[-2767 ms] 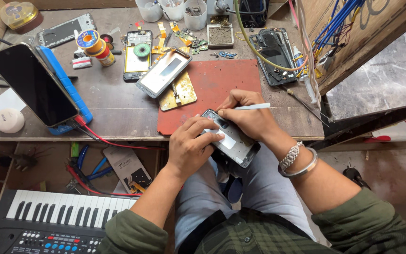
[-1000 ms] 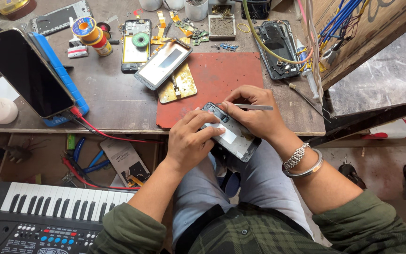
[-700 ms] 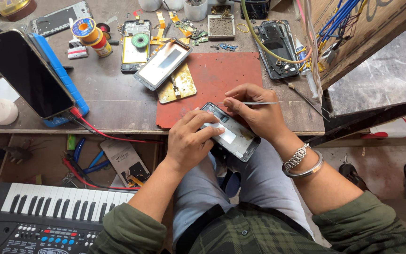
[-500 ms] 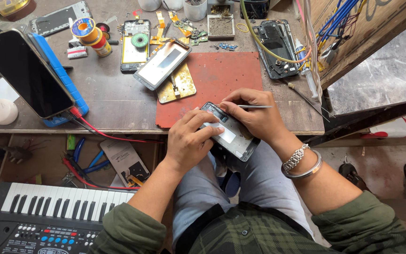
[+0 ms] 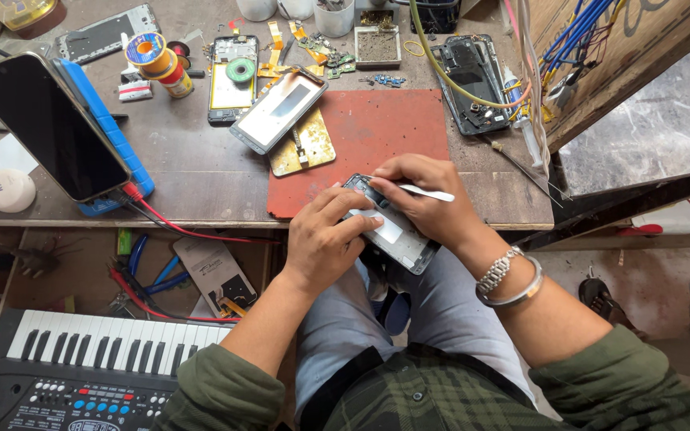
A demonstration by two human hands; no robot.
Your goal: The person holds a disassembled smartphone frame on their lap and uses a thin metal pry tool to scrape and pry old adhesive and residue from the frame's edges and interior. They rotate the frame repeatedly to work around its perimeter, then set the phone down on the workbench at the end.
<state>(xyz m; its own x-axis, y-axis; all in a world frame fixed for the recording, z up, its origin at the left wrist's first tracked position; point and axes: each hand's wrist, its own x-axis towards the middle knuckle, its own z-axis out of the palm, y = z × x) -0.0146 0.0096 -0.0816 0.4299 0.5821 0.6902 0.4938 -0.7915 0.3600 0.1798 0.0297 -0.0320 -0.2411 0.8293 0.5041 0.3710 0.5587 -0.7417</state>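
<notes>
Opened phone (image 5: 389,227) sits just off the red mat (image 5: 361,148), left hand (image 5: 325,239) gripping its edge, right hand (image 5: 425,199) pinching a thin white tool (image 5: 425,192). Light, probably fragile; hold by the frame.

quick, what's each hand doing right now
Left hand: closed on the opened phone, steadying it.
Right hand: closed on a thin white tool, tip at the phone.

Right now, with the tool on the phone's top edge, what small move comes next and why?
Probably slide the white tool along the edge of the phone: the right hand has its tip at the top corner, and the left hand steadies the body.
</notes>
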